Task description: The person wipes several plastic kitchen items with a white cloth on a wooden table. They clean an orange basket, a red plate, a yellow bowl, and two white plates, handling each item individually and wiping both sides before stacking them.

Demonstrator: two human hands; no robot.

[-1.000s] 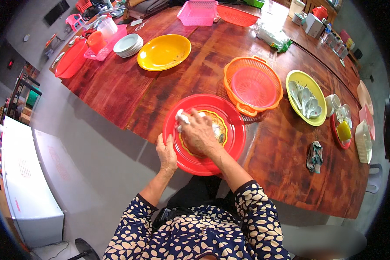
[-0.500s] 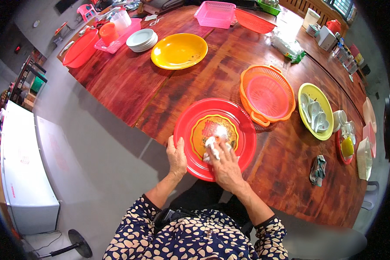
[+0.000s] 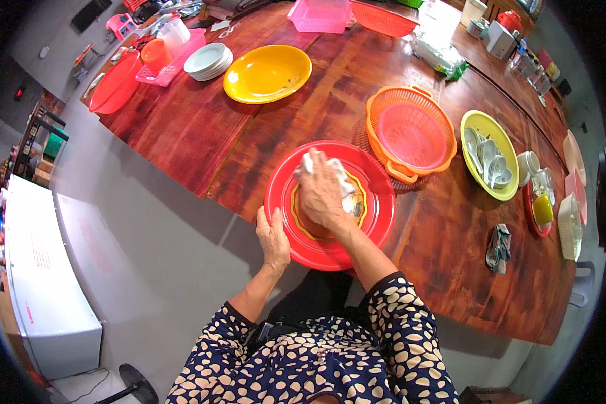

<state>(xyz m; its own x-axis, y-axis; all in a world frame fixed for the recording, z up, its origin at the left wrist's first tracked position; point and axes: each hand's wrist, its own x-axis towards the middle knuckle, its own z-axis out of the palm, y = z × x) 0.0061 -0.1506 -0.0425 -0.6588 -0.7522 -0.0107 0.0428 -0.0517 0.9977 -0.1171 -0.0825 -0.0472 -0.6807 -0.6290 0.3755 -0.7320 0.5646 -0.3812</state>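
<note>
A round red plate (image 3: pixel 378 214) with a yellow-edged patterned centre is at the table's near edge, partly over it. My left hand (image 3: pixel 273 239) grips the plate's left rim, thumb on the upper side and the other fingers largely hidden. With my right hand (image 3: pixel 322 196) I press a crumpled white cloth (image 3: pixel 344 180) onto the far part of the centre. The cloth shows around the fingers; the palm covers part of the pattern. Just beyond the plate's right side stands an orange colander (image 3: pixel 376 128) with a red-pink basin (image 3: pixel 414 138) inside it.
A yellow oval dish (image 3: pixel 266 74) and stacked white plates (image 3: pixel 209 60) lie farther back. To the right are a yellow-green dish (image 3: pixel 475 124) of white spoons and a crumpled dark cloth (image 3: pixel 498 249). Red basin (image 3: pixel 116 84) at far left; white chest (image 3: pixel 47 269) beside the floor.
My right hand has slid the white cloth away from me and leftward across the plate's centre. My left hand keeps its grip on the rim. The whole view has shifted slightly.
</note>
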